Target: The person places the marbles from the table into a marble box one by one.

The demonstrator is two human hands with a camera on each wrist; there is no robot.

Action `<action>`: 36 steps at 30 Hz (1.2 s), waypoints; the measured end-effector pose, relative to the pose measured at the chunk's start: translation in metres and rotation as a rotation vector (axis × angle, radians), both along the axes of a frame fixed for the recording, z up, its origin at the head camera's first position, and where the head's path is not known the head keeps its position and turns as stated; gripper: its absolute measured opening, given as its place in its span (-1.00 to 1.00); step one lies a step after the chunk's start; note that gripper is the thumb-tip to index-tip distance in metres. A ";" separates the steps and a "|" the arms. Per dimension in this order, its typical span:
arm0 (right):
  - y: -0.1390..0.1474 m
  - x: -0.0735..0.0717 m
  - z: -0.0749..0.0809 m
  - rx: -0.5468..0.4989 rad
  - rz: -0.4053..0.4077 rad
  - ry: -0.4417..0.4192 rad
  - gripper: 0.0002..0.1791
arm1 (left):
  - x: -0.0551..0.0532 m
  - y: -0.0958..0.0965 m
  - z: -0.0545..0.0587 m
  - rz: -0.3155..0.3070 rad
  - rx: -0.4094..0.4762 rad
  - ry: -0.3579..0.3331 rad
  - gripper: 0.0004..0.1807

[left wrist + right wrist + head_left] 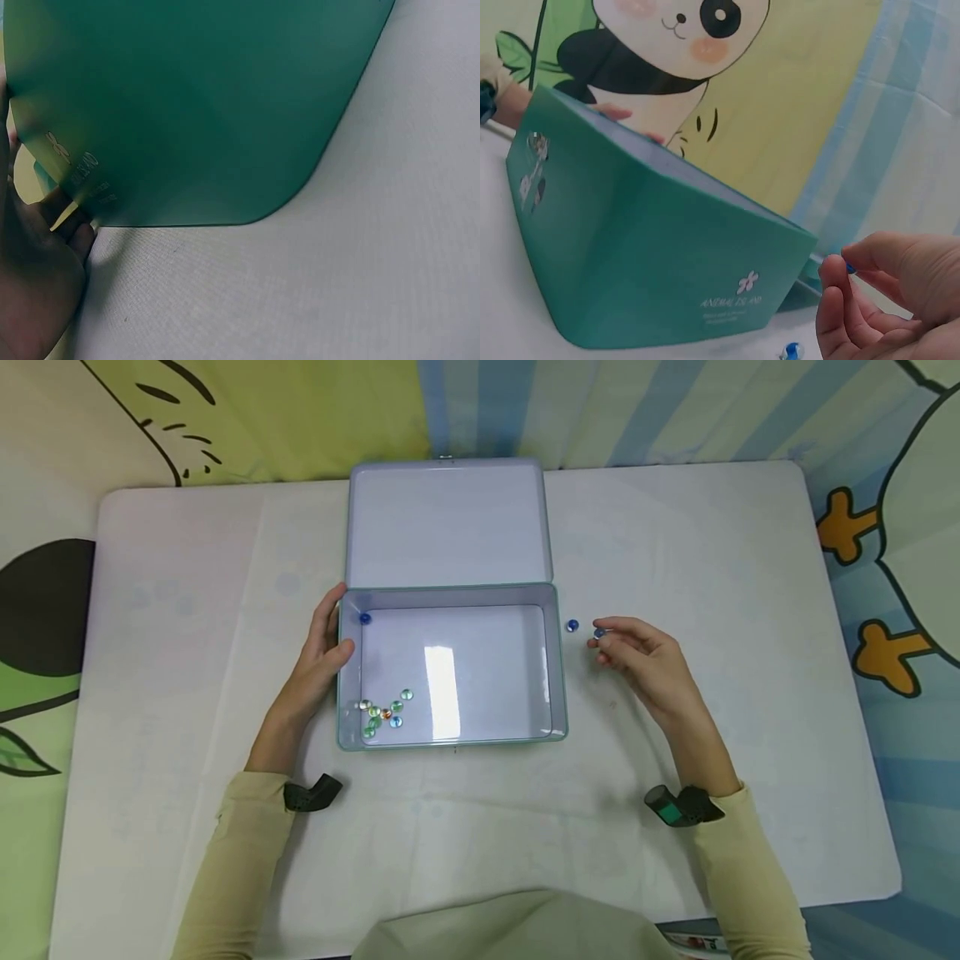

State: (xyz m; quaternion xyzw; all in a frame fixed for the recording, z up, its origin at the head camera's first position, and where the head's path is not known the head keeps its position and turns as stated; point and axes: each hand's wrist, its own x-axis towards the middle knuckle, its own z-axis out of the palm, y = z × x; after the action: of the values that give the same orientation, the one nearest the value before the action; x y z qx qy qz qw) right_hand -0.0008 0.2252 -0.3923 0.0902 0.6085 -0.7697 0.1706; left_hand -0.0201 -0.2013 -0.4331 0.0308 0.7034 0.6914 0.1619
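On the table stands a rectangular tin box (450, 746), green outside and pale inside. My left hand (311, 672) holds its left wall, thumb over the rim and the other fingers along the outside. Just right of the box, my right hand (648, 664) pinches a blue glass marble (599, 633) between thumb and fingertips. A second blue marble (572, 626) lies on the table between that hand and the box; the right wrist view also shows it. Inside, a dark blue marble (365, 619) sits at the back left corner, and several green, clear and orange marbles (397, 706) cluster at the front left.
The hinged lid (450, 522) lies opened back behind the box. A white cloth covers the table (720, 552). Printed curtains (300, 418) hang close behind and at both sides. Each wrist wears a black camera strap (693, 806).
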 end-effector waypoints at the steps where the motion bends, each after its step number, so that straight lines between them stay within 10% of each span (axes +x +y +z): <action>1: -0.001 0.000 0.001 -0.020 0.002 -0.012 -0.73 | 0.000 0.000 0.000 0.000 0.000 -0.001 -0.10; 36: -0.060 -0.002 0.043 0.070 0.341 0.014 -0.77 | -0.001 -0.002 -0.003 -0.005 0.042 0.014 -0.12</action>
State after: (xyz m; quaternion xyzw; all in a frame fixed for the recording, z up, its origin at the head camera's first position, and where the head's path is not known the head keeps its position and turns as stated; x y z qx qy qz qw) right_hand -0.0029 0.1649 -0.3490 -0.0137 0.6427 -0.7084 0.2913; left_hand -0.0208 -0.2030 -0.4361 0.0409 0.6898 0.7054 0.1581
